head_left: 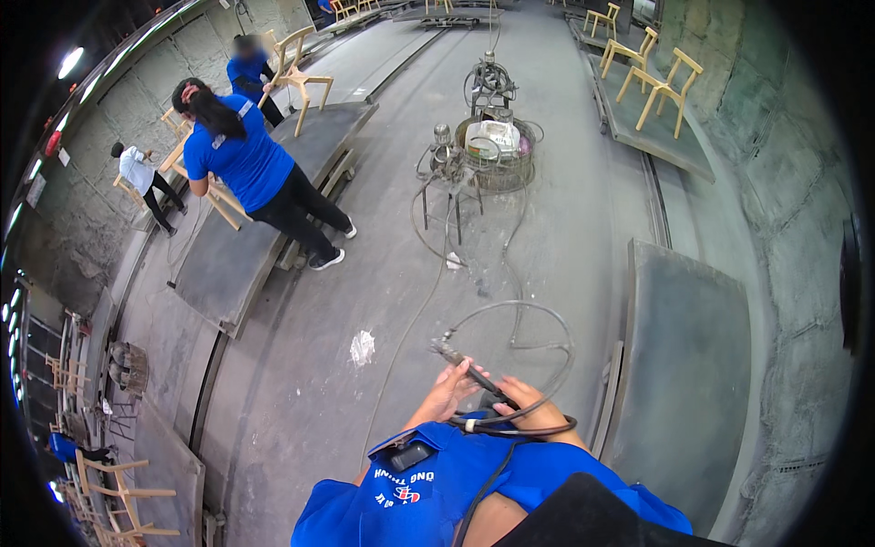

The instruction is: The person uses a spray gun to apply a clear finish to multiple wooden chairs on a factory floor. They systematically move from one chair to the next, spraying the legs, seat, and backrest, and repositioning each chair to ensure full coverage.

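In front of my body, a spray gun (pixel 447 350) with a metal head and dark handle points away and to the left. My left hand (pixel 447 389) is closed on it just behind the head, with the fingers partly curled. My right hand (pixel 529 401) grips its rear end, where the hose joins; some of these fingers are hidden. A hose (pixel 567 333) loops up beyond the gun and round to the right. More dark hose coils lie against my right wrist and blue shirt.
Ahead stand a pump on legs (pixel 444 150) and a drum (pixel 492 180), with hoses trailing over the floor. Wooden chairs (pixel 670 87) stand on a platform at right; a nearer platform (pixel 688 365) lies beside me. At left, people in blue (pixel 239 150) work by chairs.
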Demonstrator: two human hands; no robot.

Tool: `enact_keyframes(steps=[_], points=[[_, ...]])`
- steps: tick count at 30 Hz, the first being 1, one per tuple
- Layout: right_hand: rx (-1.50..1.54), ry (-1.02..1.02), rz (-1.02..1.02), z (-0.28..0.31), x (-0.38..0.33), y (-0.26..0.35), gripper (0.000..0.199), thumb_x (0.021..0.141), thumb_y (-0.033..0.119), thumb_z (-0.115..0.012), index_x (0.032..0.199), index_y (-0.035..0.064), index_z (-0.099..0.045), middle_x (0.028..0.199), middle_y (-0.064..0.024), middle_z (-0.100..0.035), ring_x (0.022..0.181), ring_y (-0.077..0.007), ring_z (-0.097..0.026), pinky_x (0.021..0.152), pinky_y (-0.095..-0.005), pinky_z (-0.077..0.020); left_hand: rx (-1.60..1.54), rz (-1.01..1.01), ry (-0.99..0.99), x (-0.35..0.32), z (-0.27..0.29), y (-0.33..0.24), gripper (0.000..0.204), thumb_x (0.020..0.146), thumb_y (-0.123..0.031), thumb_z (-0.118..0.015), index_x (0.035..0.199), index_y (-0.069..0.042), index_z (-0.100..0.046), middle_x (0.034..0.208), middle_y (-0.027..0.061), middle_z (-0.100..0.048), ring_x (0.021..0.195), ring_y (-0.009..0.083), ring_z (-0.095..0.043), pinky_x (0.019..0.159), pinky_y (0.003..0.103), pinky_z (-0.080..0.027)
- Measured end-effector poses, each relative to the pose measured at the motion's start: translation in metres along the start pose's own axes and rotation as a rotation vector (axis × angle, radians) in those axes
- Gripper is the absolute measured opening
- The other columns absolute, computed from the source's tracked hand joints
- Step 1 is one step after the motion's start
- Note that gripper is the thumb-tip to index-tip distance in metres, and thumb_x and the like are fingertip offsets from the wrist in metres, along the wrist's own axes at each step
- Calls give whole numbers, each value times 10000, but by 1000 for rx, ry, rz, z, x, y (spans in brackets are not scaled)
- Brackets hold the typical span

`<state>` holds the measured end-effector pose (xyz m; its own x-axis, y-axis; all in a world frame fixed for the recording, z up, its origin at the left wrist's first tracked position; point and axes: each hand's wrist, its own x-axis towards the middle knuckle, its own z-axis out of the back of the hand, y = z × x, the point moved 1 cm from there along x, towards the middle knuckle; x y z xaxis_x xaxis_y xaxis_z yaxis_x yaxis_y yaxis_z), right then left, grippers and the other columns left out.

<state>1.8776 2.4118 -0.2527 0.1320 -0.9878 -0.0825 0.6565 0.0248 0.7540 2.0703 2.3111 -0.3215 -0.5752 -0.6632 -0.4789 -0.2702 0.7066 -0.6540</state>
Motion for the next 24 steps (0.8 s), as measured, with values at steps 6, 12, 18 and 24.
enact_keyframes(steps=[6,12,18,24], points=[[187,420,164,128,83,-17,420,1004,341,-607,1251,3,-644,1204,-220,-675,1098,-383,-648,951,-426,-512,-7,-254,-250,121,20,-79,286,932,-102,-730,1142,-152,-543,1075,54,-668,1086,236,-680,894,428,-549],[405,428,360,233,241,-13,318,1000,224,-624,1216,-2,-677,1090,-162,-727,961,-297,-709,836,-372,-561,248,-457,-316,274,54,-179,233,938,-103,-729,1110,-95,-571,1021,45,-673,978,185,-692,811,332,-544],[786,469,811,259,409,-31,385,1012,234,-593,1307,-7,-647,1138,-159,-665,1069,-324,-623,991,-412,-446,178,-580,-298,493,78,-325,272,920,-125,-759,1106,-74,-568,1032,45,-663,995,212,-700,851,386,-571],[763,356,403,324,549,-55,381,960,178,-676,1325,69,-659,981,-86,-644,921,-233,-619,849,-346,-491,325,-520,-485,740,105,-449,314,893,-122,-789,1094,-42,-562,982,63,-659,874,163,-673,769,362,-583]])
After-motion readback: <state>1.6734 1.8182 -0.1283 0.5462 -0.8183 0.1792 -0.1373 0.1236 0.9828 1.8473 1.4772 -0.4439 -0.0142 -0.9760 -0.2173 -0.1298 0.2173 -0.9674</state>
